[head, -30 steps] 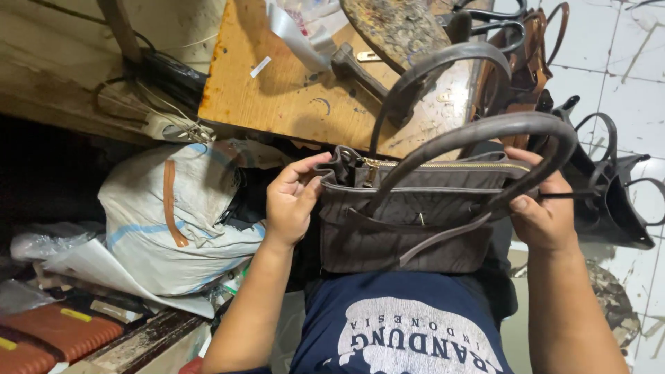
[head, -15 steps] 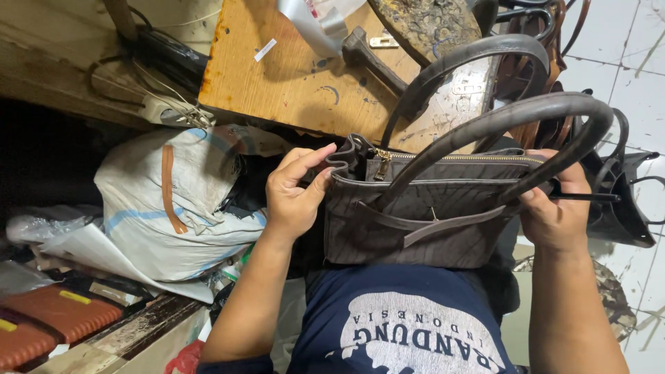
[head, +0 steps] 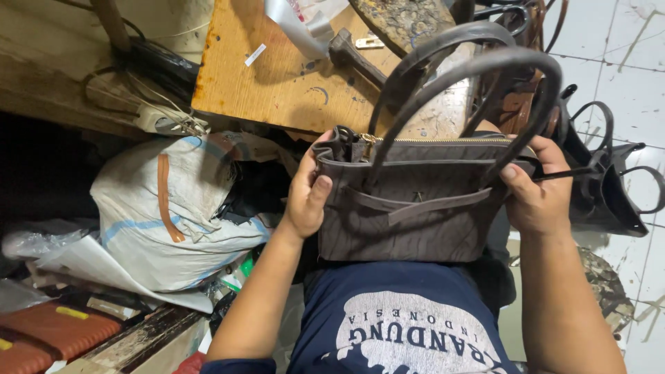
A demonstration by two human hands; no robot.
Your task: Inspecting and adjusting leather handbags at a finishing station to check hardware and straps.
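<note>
I hold a grey-brown handbag [head: 409, 221] upright over my lap, its two dark curved handles [head: 478, 69] arching up and its zip along the top edge. My left hand [head: 306, 197] grips the bag's left end, thumb on the front panel. My right hand [head: 537, 187] grips the right end near the base of a handle. A narrow strap runs across the bag's front.
A wooden board [head: 291, 76] with a hammer [head: 357, 55] and scraps lies beyond the bag. A stuffed white sack [head: 166, 215] sits to the left, red-brown pieces [head: 41, 332] at the lower left. Dark bags [head: 609, 187] rest on the white tiled floor at right.
The bag has been lifted a little and sits closer to the camera. Both hands have kept their grip on its ends.
</note>
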